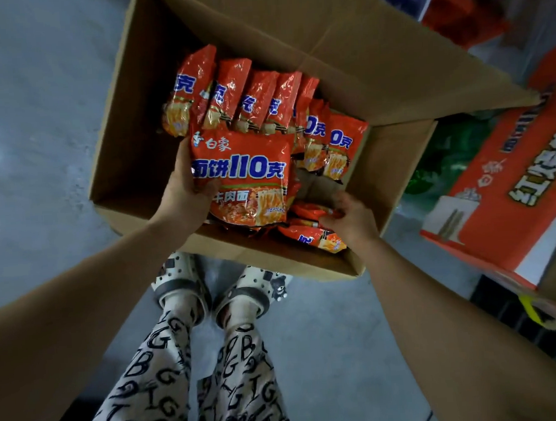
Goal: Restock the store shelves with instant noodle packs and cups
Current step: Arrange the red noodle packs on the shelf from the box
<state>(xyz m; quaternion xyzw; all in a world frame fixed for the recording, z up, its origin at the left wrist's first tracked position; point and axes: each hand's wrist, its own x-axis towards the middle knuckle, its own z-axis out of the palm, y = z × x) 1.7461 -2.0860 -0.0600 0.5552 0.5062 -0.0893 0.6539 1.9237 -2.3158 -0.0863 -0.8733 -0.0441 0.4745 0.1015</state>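
grey concrete floor (40, 126) lies under an open cardboard box (132, 153) that holds orange instant noodle packs. the held pack (241, 177) sits over the near middle of the box, printed face turned up to the camera, top edge toward the far wall; it looks about as wide as it is tall, so its long axis is hard to tell. the left hand (185, 189) grips its left edge, thumb on the front. a row of packs (248, 99) stands on edge beyond it, leaning left. the right hand (351, 219) curls its fingers round the loose packs (313, 237) lying flat in the near right corner. an orange printed carton (500, 179) lies right of the box. spotted slippers (183, 279) and lettered trousers (240, 373) show below.
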